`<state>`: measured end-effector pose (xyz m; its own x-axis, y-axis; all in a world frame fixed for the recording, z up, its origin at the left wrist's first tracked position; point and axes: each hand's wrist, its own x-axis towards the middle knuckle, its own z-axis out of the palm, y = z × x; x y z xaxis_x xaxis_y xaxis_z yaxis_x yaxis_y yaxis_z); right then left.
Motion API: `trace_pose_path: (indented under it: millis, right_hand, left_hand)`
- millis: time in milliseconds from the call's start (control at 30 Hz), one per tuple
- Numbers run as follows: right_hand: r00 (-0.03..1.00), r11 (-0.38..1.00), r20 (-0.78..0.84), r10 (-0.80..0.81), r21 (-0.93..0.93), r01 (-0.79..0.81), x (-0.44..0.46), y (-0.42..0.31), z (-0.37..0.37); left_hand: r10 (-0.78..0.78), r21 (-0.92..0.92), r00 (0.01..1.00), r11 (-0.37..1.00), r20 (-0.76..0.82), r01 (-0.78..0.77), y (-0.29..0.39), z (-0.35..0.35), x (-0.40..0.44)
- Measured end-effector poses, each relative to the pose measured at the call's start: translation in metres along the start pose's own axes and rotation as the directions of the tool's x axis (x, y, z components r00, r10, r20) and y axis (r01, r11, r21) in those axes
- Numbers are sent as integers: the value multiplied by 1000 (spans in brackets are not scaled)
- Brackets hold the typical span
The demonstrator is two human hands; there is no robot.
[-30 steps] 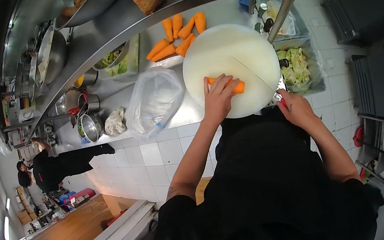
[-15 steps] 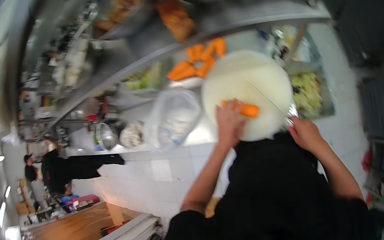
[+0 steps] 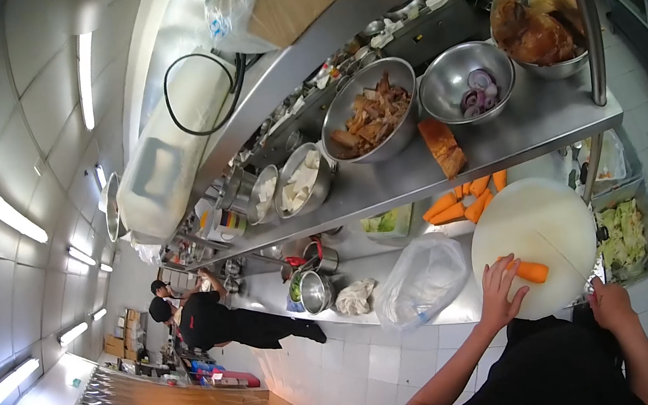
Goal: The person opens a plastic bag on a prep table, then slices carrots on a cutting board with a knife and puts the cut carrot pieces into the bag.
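On the round white cutting board (image 3: pixel 528 211) lies a peeled carrot (image 3: pixel 532 271). My left hand (image 3: pixel 501 294) rests at the carrot's left end, fingers spread and touching it. My right hand (image 3: pixel 612 304) is closed round the handle of a knife (image 3: pixel 561 250), whose thin blade lies over the board, right of the carrot and pointing up and left. Several more carrots (image 3: pixel 446 214) lie behind the board, below the steel shelf.
A clear plastic bag (image 3: pixel 422 284) and a crumpled cloth (image 3: pixel 356 297) lie left of the board. A tub of chopped greens (image 3: pixel 623 239) stands right. The shelf (image 3: pixel 521 133) above bears a meat bowl (image 3: pixel 373 113) and an onion bowl (image 3: pixel 466 83). Two people (image 3: pixel 216 321) are at the far left.
The view has swung up and left, so the board and hands appear lower right and the shelf's bowls show. My left fingers have spread and shifted toward the carrot's left end.
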<state>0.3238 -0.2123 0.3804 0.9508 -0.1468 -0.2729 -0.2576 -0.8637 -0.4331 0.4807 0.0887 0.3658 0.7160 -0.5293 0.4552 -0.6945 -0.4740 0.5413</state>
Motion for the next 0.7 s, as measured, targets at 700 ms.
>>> trace_pose_path:
  millis: [700]
  right_hand:
    - [989, 1000, 147, -10, 25, 6, 6, 7, -23]
  left_hand:
    - [-74, -42, 992, 997, -99, 70, 8, 6, 6]
